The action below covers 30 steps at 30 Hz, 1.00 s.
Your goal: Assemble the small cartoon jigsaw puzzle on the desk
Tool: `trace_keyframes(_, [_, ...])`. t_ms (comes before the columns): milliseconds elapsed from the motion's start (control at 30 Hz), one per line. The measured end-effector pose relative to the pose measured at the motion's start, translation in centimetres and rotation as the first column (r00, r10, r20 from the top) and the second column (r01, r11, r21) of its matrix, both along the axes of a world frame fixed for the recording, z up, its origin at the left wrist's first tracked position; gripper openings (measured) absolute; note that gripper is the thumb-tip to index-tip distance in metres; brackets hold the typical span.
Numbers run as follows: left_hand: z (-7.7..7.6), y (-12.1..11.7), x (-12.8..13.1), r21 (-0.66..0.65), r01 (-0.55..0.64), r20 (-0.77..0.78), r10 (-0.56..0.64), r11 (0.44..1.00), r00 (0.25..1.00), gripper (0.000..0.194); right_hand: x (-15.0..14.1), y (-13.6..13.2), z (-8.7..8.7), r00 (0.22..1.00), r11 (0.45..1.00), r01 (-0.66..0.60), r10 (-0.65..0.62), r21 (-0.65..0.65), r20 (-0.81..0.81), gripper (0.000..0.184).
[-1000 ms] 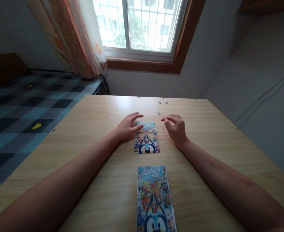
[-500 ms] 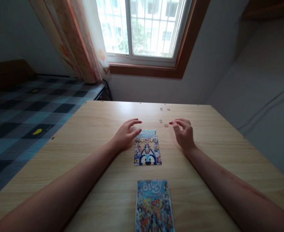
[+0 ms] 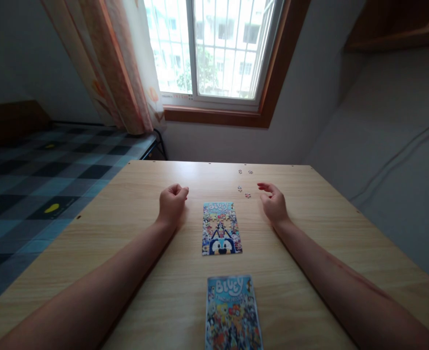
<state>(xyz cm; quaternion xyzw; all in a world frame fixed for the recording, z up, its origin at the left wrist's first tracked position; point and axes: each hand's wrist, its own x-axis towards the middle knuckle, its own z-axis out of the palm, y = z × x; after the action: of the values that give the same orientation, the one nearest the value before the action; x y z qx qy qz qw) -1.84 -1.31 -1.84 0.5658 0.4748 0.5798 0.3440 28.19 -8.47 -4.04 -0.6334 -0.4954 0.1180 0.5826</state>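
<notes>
A jigsaw puzzle (image 3: 222, 238) lies flat on the table, showing a blue cartoon dog's face at its near end. In its upper middle, wood-coloured gaps show between the pieces. To its left, my left hand (image 3: 172, 201) rests on the table, curled into a fist, with nothing showing in it. On the other side, my right hand (image 3: 274, 203) is held with thumb and fingers apart, empty. Just left of its fingertips is a loose reddish puzzle piece (image 3: 247, 195). Another loose piece (image 3: 240, 188) lies close by, and two more pieces (image 3: 250, 172) sit farther back.
A Bluey picture box (image 3: 232, 311) lies at the near side of the wooden table (image 3: 127, 253). The window (image 3: 225, 53) and wall stand beyond the far edge. A bed with a checked cover (image 3: 64, 170) is at the left, and a cable (image 3: 397, 154) hangs on the right wall.
My left hand has drawn back left from the puzzle's top edge and closed into a fist. My right hand has moved slightly from the reddish piece, its fingers opening. The view has tilted up slightly.
</notes>
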Motion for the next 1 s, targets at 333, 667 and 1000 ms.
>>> trace_keyframes(333, [0.2, -0.1, 0.1, -0.028, -0.053, -0.004, 0.053, 0.998, 0.999, 0.038, 0.2, 0.5, -0.6, 0.989, 0.986, -0.03, 0.053, -0.162, 0.136, 0.046])
trace_keyframes(667, [0.1, 0.2, 0.4, -0.001, -0.031, 0.042, 0.031, 1.0, 0.999, 0.041, -0.4, 0.1, 0.1, 0.922, 0.953, 0.054, 0.067, -0.299, 0.382, 0.04])
trace_keyframes(1000, [0.3, 0.2, 1.3, 0.005, -0.037, 0.056, 0.036, 0.999, 0.998, 0.037, -1.0, -0.7, 0.8, 0.807, 0.923, 0.114, 0.13, -0.368, 0.576, 0.041])
